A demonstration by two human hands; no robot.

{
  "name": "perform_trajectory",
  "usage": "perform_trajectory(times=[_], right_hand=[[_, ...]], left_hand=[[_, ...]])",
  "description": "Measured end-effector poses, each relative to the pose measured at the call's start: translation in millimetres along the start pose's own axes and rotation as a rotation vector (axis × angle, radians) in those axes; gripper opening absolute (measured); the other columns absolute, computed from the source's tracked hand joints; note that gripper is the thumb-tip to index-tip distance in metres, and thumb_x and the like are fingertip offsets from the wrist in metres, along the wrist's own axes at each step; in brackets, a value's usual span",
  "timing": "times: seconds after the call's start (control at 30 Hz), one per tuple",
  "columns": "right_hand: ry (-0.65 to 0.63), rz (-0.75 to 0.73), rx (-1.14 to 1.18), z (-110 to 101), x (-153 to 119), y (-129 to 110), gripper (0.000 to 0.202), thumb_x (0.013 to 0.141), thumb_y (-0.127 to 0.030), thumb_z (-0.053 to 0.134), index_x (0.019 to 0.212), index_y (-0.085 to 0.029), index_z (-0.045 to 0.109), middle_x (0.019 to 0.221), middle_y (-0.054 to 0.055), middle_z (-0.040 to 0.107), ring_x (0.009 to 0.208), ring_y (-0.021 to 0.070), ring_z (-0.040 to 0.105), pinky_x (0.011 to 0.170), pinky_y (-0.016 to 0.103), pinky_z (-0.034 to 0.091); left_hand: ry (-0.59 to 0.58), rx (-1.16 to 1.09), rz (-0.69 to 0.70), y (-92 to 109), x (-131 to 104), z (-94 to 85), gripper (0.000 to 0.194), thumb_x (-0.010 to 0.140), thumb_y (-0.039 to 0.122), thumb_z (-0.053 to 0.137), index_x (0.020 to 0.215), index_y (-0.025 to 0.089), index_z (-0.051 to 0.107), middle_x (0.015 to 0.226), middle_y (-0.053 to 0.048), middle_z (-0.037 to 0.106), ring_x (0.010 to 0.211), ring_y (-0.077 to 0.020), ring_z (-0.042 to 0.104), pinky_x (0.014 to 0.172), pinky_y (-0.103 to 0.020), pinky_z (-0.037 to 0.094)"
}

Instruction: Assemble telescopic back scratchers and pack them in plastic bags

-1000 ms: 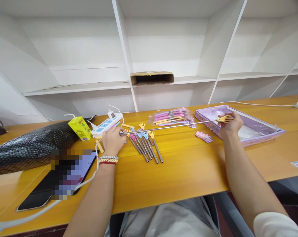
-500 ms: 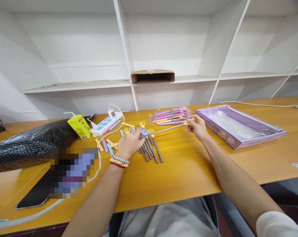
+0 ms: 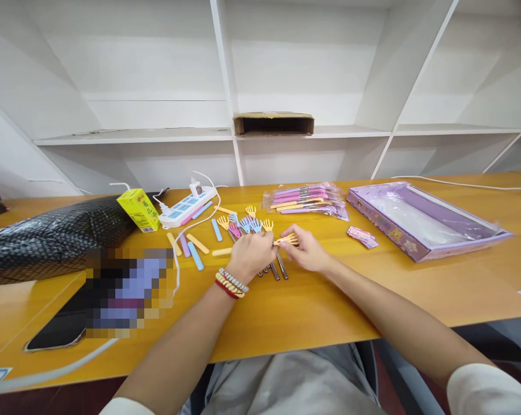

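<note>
My left hand [image 3: 255,252] is closed around a telescopic back scratcher, whose yellow claw head [image 3: 289,239] shows to its right. A yellow handle [image 3: 221,252] pokes out on the left side of that hand. The thumb and fingers of my right hand [image 3: 304,249] pinch the back scratcher at its claw end. Most of the metal rod is hidden by my hands. Under and behind them lies a pile of back scratcher tops with blue claws [image 3: 250,225], yellow and pink claws, and steel tubes [image 3: 282,267]. Loose coloured handles [image 3: 195,255] lie to the left.
Bagged back scratchers [image 3: 306,199] lie at the back. Right of them are small labels [image 3: 362,237] and a purple box [image 3: 420,253]. To the left are a power strip [image 3: 187,208], white cable, yellow drink carton [image 3: 138,209], black bag [image 3: 61,233] and phone [image 3: 61,323].
My hands have come together, and the long extended rod between them is now collapsed. My right hand moved left, my left hand right. The small labels now show beside the box.
</note>
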State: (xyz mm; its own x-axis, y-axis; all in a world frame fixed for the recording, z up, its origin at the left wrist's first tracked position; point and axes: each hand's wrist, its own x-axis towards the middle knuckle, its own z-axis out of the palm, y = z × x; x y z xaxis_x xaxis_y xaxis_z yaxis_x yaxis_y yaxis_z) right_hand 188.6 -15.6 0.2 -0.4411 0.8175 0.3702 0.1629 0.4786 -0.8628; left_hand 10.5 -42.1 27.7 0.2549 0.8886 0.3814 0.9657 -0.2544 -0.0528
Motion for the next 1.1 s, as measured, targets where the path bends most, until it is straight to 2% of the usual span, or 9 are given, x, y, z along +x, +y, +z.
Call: perform_trajectory(times=[0.13,0.33,0.47,0.57,0.63,0.73,0.83,1.0,1.1], right_hand=[[-0.001,-0.031,-0.053,11.6,-2.7,-5.7,0.020,0.084,-0.041,0.048,0.092,-0.022,0.046,0.057,-0.003,0.052,0.049,0.0118,0.050,0.050,0.025,0.041],[-0.026,0.034,0.000,3.3,0.4,-0.3,0.026,0.080,-0.041,0.054,0.097,-0.023,0.047,0.059,-0.003,0.052,0.045,0.0099,0.046,0.043,0.023,0.037],[0.020,0.117,0.187,-5.3,5.1,6.4,0.028,0.077,-0.042,0.057,0.093,-0.023,0.045,0.048,-0.008,0.045,0.036,0.0080,0.039,0.036,0.020,0.030],[0.115,0.124,0.282,-15.0,8.3,9.6,0.028,0.075,-0.041,0.059,0.087,-0.022,0.043,0.044,-0.010,0.044,0.033,0.0070,0.038,0.035,0.019,0.027],[0.138,0.142,0.317,-21.2,9.3,10.4,0.029,0.074,-0.041,0.059,0.087,-0.021,0.042,0.044,-0.010,0.045,0.032,0.0065,0.038,0.034,0.018,0.026],[0.147,0.175,0.348,-26.8,9.4,9.3,0.033,0.074,-0.041,0.058,0.094,-0.021,0.041,0.044,-0.010,0.048,0.032,0.0066,0.039,0.035,0.018,0.026],[0.152,0.187,0.350,-28.5,8.8,7.0,0.039,0.074,-0.041,0.058,0.102,-0.021,0.039,0.048,-0.009,0.052,0.033,0.0074,0.042,0.036,0.018,0.027],[0.084,0.166,0.275,-31.7,8.3,7.1,0.045,0.076,-0.044,0.057,0.110,-0.021,0.037,0.056,-0.007,0.056,0.037,0.0080,0.046,0.038,0.019,0.030],[0.035,0.171,0.139,-35.5,7.3,10.5,0.045,0.079,-0.045,0.053,0.114,-0.022,0.036,0.061,-0.005,0.057,0.041,0.0086,0.047,0.042,0.021,0.034]], left_hand=[[-0.015,-0.011,0.008,9.9,-2.1,2.7,0.022,0.081,0.035,0.048,0.084,0.018,0.062,0.074,-0.008,0.065,0.069,-0.0235,0.063,0.061,-0.032,0.044],[0.049,0.023,0.097,7.9,-2.4,5.8,0.026,0.084,0.035,0.043,0.083,0.018,0.062,0.076,-0.007,0.064,0.064,-0.0211,0.062,0.056,-0.031,0.040],[0.153,-0.019,0.222,-3.4,1.7,7.4,0.024,0.087,0.028,0.040,0.092,0.021,0.062,0.084,-0.005,0.064,0.069,-0.0179,0.060,0.059,-0.029,0.038],[0.216,-0.033,0.209,-18.8,5.2,8.4,0.024,0.087,0.033,0.041,0.092,0.020,0.061,0.083,-0.006,0.065,0.076,-0.0188,0.059,0.070,-0.031,0.038],[0.198,-0.025,0.176,-27.5,6.1,8.7,0.032,0.088,0.041,0.040,0.085,0.018,0.061,0.079,-0.006,0.065,0.074,-0.0189,0.059,0.072,-0.032,0.037],[0.109,-0.027,0.152,-31.3,4.5,8.4,0.040,0.088,0.048,0.035,0.082,0.018,0.060,0.077,-0.006,0.065,0.069,-0.0173,0.058,0.062,-0.028,0.035],[0.048,-0.030,0.158,-26.2,1.2,7.4,0.041,0.089,0.049,0.031,0.089,0.019,0.060,0.080,-0.006,0.066,0.066,-0.0166,0.058,0.053,-0.026,0.030],[0.023,-0.023,0.177,-20.0,-0.9,6.0,0.041,0.091,0.047,0.029,0.093,0.020,0.060,0.079,-0.005,0.066,0.066,-0.0167,0.059,0.052,-0.026,0.028],[0.015,-0.062,0.190,-20.3,-0.7,4.9,0.038,0.091,0.044,0.030,0.091,0.021,0.061,0.081,-0.004,0.066,0.070,-0.0163,0.059,0.053,-0.026,0.029]])
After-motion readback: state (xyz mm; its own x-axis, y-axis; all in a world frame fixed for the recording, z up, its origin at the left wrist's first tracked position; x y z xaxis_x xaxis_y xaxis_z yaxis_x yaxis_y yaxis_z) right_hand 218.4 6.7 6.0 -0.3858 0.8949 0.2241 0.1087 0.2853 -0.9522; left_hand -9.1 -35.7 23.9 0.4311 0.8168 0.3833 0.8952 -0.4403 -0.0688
